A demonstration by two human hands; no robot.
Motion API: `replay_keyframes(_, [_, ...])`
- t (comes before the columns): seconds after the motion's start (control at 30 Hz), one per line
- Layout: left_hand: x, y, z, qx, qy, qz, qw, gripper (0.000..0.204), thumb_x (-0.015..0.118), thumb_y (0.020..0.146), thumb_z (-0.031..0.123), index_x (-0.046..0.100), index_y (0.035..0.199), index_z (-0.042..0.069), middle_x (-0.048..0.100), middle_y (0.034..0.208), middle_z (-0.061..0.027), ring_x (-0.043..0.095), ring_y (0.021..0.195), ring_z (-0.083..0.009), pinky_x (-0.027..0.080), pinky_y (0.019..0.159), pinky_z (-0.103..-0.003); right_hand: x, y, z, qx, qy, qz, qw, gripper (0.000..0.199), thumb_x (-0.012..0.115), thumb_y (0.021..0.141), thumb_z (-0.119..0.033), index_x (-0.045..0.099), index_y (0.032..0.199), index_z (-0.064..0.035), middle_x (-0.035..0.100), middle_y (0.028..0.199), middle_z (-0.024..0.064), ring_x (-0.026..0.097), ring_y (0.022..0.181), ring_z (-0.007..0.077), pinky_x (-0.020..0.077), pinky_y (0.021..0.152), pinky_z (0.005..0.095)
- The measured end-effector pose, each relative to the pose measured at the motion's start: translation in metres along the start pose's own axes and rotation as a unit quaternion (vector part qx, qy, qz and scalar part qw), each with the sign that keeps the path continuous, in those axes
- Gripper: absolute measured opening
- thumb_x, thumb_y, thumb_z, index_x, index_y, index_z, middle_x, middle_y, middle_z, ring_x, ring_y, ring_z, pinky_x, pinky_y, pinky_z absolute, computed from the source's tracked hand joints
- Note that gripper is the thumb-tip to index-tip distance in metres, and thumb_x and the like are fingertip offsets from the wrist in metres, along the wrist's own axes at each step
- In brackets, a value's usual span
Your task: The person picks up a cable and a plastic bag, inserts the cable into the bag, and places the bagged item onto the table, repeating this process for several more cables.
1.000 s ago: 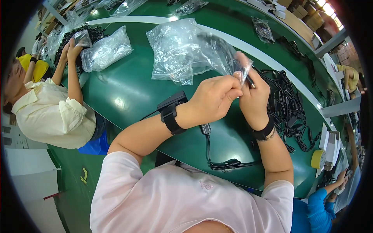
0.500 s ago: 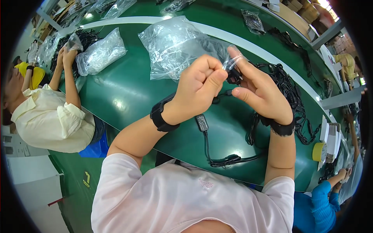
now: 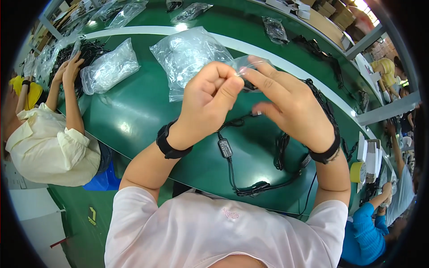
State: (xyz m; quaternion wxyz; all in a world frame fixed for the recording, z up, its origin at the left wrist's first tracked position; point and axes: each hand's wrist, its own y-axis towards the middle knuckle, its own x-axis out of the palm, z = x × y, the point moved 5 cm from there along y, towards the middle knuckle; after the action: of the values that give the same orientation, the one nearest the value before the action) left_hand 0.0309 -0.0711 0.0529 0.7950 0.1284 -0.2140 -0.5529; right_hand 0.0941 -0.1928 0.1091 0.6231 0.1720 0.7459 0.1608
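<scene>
My left hand [image 3: 212,94] is closed, thumb and fingers pinching the edge of a small clear plastic bag [image 3: 255,61] above the table. My right hand [image 3: 290,100] reaches in from the other side, its fingertips against the bag and its thumb held apart. Something dark shows in or behind the bag between the hands; its shape is mostly hidden. Below them on the table lies a black cable with a small labelled box [image 3: 225,146] and a tied bundle [image 3: 257,188]. Beyond my left hand sits a large clear bag [image 3: 190,51] of plastic bags.
Black cables [image 3: 319,96] are heaped behind my right hand. A yellow tape roll [image 3: 357,172] and an open white carton [image 3: 372,158] stand at the right. Another stuffed clear bag [image 3: 111,67] lies left, near a co-worker in a cream shirt [image 3: 53,145]. Bagged cables [image 3: 275,30] lie across the white strip.
My right fingers have swung left over the small bag. The black plug that showed between my hands is now mostly covered. The whole view has shifted slightly.
</scene>
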Motion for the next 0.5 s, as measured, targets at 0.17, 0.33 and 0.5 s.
replay_keyframes(0.17, [-0.005,-0.001,0.007,-0.012,0.089,-0.032,0.995,0.01,0.058,0.084,0.01,0.054,0.083,0.002,0.05,0.06,0.0029,0.042,0.054,-0.0018,0.034,0.048,-0.018,-0.009,0.011,0.005,0.146,0.12,0.069,0.98,0.057,0.067,0.063,0.004,0.047,0.115,-0.0073,0.059,0.087,0.0125,0.061,0.073,0.0232,0.0486,0.064,0.0287])
replay_keyframes(0.33, [-0.009,-0.003,0.015,0.092,0.112,0.019,0.989,0.013,0.061,0.084,0.014,0.054,0.087,0.003,0.051,0.058,0.0002,0.045,0.052,-0.0043,0.036,0.047,-0.02,-0.021,0.038,0.014,0.069,0.037,-0.005,0.997,0.013,0.065,0.067,0.0,0.061,0.079,0.0014,0.058,0.069,0.0139,0.057,0.061,0.0265,0.0457,0.056,0.0307])
replay_keyframes(0.5, [-0.027,0.01,0.017,0.198,0.342,0.101,0.913,0.021,0.064,0.078,0.013,0.054,0.093,0.003,0.055,0.066,-0.0063,0.052,0.054,-0.0199,0.042,0.052,-0.029,-0.043,0.091,0.104,0.068,-0.194,0.059,0.977,0.017,0.06,0.076,-0.017,0.065,0.088,-0.0052,0.062,0.075,0.0142,0.061,0.068,0.0288,0.0476,0.062,0.0324])
